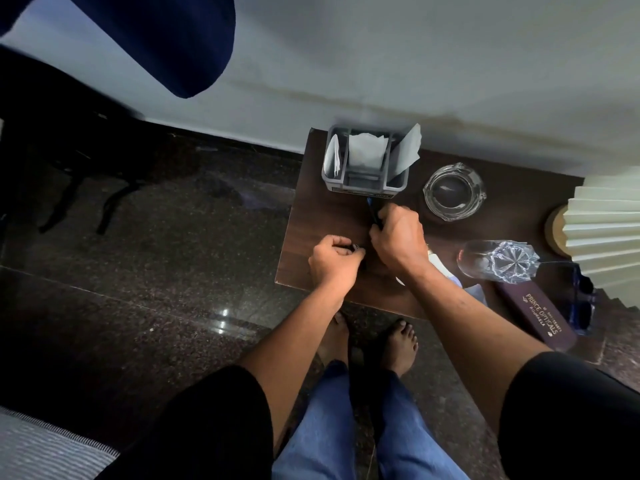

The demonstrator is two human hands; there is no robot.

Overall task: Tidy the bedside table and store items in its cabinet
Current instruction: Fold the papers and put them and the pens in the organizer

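A dark wooden bedside table [311,216] stands against the wall. My right hand [398,237] is closed around a thin dark pen-like object [372,211] just in front of a grey organizer [363,183] with white papers in it. My left hand [332,258] is a fist near the table's front left, pinching a small dark item [356,248] that is mostly hidden. A glass ashtray [454,192] sits right of the organizer. A cut-glass tumbler [498,259] lies on its side. A maroon spectacle case [540,311] lies at the front right.
A pleated cream lampshade [606,237] on a round base [554,230] fills the table's right end. A blue object [583,299] lies beside the case. White paper [440,265] peeks from under my right forearm. Dark polished floor lies left; my bare feet [367,341] stand before the table.
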